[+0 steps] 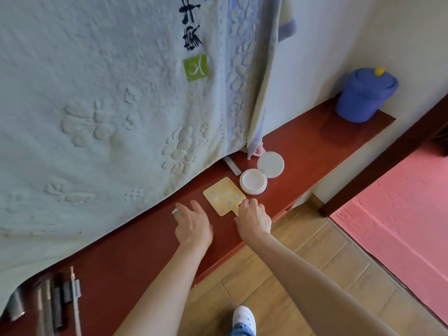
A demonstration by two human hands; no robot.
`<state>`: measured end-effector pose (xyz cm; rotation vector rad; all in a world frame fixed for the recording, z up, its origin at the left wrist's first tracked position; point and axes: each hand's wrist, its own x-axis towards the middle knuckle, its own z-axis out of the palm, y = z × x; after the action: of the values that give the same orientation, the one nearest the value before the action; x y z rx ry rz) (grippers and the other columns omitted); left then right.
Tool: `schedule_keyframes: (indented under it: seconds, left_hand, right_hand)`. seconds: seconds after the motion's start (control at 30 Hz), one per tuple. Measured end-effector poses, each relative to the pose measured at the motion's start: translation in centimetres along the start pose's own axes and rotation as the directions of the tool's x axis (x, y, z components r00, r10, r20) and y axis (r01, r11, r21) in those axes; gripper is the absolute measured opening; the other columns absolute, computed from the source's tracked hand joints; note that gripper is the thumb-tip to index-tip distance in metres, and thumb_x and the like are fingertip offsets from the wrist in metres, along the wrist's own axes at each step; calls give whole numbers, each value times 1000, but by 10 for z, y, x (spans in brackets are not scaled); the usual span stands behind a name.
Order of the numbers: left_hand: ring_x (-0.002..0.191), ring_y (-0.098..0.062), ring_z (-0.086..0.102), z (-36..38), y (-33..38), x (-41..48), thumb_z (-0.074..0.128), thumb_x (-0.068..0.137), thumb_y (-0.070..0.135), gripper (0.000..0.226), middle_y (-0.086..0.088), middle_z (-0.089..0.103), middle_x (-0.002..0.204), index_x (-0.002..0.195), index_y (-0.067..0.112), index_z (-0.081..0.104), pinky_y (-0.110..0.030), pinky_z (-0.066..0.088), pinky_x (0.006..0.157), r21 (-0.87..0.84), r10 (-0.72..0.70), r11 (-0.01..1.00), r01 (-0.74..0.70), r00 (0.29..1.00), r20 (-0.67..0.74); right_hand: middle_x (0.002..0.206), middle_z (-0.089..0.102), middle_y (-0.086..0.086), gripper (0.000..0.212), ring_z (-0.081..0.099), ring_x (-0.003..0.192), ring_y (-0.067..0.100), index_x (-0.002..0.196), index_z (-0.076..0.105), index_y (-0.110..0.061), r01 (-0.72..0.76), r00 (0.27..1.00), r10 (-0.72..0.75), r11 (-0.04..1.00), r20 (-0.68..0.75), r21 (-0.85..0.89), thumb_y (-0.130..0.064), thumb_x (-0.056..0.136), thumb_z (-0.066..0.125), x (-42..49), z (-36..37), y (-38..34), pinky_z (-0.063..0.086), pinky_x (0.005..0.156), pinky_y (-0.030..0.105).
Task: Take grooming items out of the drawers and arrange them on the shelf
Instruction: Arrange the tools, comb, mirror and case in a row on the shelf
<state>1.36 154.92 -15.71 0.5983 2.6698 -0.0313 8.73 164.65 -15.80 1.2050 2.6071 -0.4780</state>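
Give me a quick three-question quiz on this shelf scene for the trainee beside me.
1. True or false: the white compact lies closed on the red shelf.
2. Fill in: the knob on the lid of the blue container is ___.
3. Which thing does the right hand grip?
A. the handle of the yellow hand mirror
B. the white compact
C. the blue container

Key: 1 false, its lid is flipped open; 2 yellow; 3 A.
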Motion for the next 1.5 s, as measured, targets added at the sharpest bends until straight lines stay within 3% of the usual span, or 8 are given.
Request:
schedule_keyframes:
  seconds: [0.23,0.6,0.67,0.77,0.97,1.1,1.37,1.5]
  left_hand:
    - [116,-36,45,4,5,10,57,87,8,55,-27,37,137,135,5,30,-32,50,81,-50,-164,986,162,986,-30]
    - [108,-33,51,0,-5,11,53,87,-1,27,-13,45,138,115,3,53,-34,49,78,-233,-199,960,153,963,-185]
    - [100,-31,56,-5,-14,9,46,88,-4,24,-14,56,121,110,3,55,-34,45,71,-301,-225,942,149,945,-236]
    - [94,-30,58,-6,-34,4,45,88,-4,30,-13,59,106,113,5,57,-30,37,68,-415,-255,902,120,923,-287]
    - [112,-34,51,-2,-82,-18,50,81,-11,41,-18,57,116,120,1,56,-38,41,88,-695,-420,705,142,873,-249]
    - [116,-32,49,4,-125,-38,50,80,-15,44,-17,57,118,122,-1,54,-39,41,93,-766,-533,613,192,816,-222]
    - [110,-33,54,21,-185,-65,47,80,-20,45,-20,59,116,121,-4,55,-33,42,86,-789,-583,572,225,788,-198]
    - [121,-29,49,31,-196,-70,49,79,-22,56,-17,54,128,131,-1,49,-31,40,98,-772,-534,601,207,823,-194]
  right_hand:
    - [112,56,13,31,56,104,27,118,52,-1,24,998,-23,1000,58,-9,1,87,55,14,-2,-3,50,77,34]
    - [103,63,9,30,63,96,28,106,57,-6,-44,988,30,995,152,92,-25,84,67,16,-10,-6,47,66,31]
    - [100,63,8,29,63,94,27,103,57,-7,-44,989,27,993,146,113,-26,83,67,12,-11,-10,46,65,30]
    - [95,62,7,26,63,91,27,97,58,-7,-17,994,0,989,111,150,-26,82,67,4,-11,-22,45,64,30]
    - [69,46,-2,24,50,67,19,77,51,-9,86,993,-100,976,64,199,-26,81,67,-20,2,-66,41,57,27]
    - [68,50,-1,23,50,62,18,74,52,-9,148,983,-167,966,74,213,-25,79,68,-41,21,-103,38,52,25]
    - [75,49,1,22,49,67,21,76,49,-9,243,948,-272,954,168,174,-24,80,65,-79,50,-150,40,58,26]
    - [78,49,0,21,49,70,21,86,57,-7,258,940,-284,954,188,150,-26,81,64,-89,59,-158,40,61,27]
